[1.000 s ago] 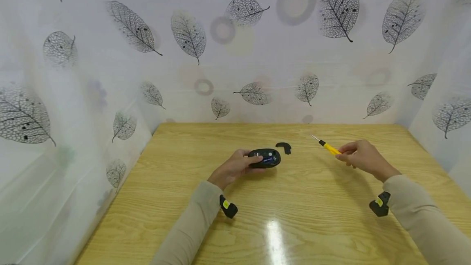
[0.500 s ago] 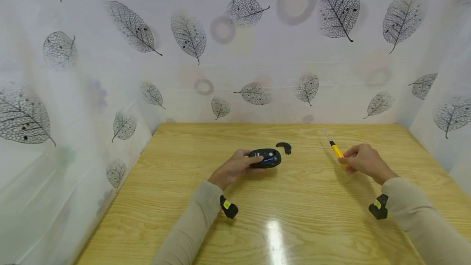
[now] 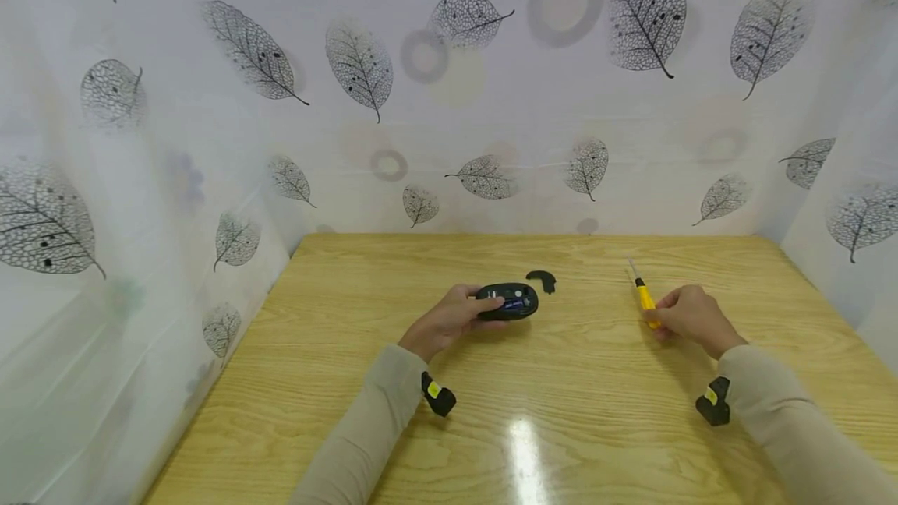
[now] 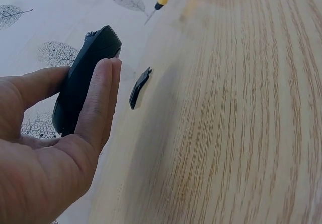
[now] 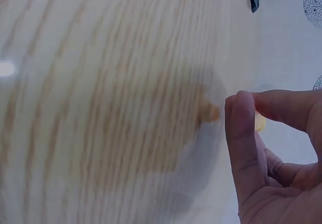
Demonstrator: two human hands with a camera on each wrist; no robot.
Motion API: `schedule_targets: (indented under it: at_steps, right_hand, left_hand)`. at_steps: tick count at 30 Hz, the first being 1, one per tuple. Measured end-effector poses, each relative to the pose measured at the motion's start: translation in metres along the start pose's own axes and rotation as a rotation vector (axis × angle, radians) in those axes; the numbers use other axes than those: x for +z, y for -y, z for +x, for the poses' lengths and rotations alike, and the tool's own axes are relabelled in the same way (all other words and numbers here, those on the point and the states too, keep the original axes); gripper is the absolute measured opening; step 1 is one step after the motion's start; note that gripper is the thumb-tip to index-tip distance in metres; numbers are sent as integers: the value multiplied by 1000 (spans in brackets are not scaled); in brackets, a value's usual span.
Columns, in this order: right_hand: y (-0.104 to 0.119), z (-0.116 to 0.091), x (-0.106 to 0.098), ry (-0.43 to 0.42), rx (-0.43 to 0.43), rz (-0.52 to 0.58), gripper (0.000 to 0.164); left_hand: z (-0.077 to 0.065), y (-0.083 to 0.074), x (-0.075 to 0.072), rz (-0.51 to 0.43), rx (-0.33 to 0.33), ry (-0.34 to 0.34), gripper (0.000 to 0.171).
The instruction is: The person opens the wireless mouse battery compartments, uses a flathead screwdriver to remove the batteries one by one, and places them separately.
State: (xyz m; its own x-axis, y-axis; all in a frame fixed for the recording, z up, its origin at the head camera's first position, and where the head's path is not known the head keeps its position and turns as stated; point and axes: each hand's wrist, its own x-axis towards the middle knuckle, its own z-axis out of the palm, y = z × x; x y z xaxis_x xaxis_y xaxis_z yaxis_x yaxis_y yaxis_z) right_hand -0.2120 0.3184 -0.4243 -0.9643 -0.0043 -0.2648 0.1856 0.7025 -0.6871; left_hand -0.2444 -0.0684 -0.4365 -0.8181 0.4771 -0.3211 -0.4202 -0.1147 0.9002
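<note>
Plainly, the lettering here is too small to read: pale print runs along the dark blue battery (image 3: 514,305) in the middle of the head view, and a small light label patch sits on the upper left part of the black mouse (image 3: 507,290) around it. The mouse itself is an oval with rounded ends, its underside turned up toward the head camera, with a small whitish round spot near the uncovered battery recess.

It lies in the grip of the left hand (image 3: 449,322), just right of the frame's centre and below its middle; the thumb presses on the underside while fingers support it from beneath. The left wrist view shows it tilted and raised off the wooden counter (image 3: 561,396), its dark side toward that camera.

A black, hook-shaped piece (image 3: 542,280) rests on the counter just above and to the right of the mouse.

Well apart, right of centre, the right hand (image 3: 691,318) pinches a screwdriver (image 3: 644,296) by its yellow handle; a black collar joins this to a thin metal shaft pointing toward the top of the frame. Its handle is mostly hidden by fingers in the right wrist view.
</note>
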Motion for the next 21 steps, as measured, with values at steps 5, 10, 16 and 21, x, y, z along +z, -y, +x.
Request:
schedule_targets:
  at_steps: [5, 10, 16, 21]
  right_hand:
    - [-2, 0, 2, -2, 18, -28, 31]
    - [-3, -1, 4, -3, 30, -28, 31]
    - [-6, 0, 4, -3, 46, -21, 31]
    - [-8, 0, 4, -1, 51, -16, 33]
  left_hand:
    - [0, 0, 0, 0, 3, 3, 52]
    - [0, 1, 0, 3, 6, 8, 51]
    - [1, 2, -1, 8, 10, 14, 50]
    - [1, 1, 0, 11, 0, 9, 51]
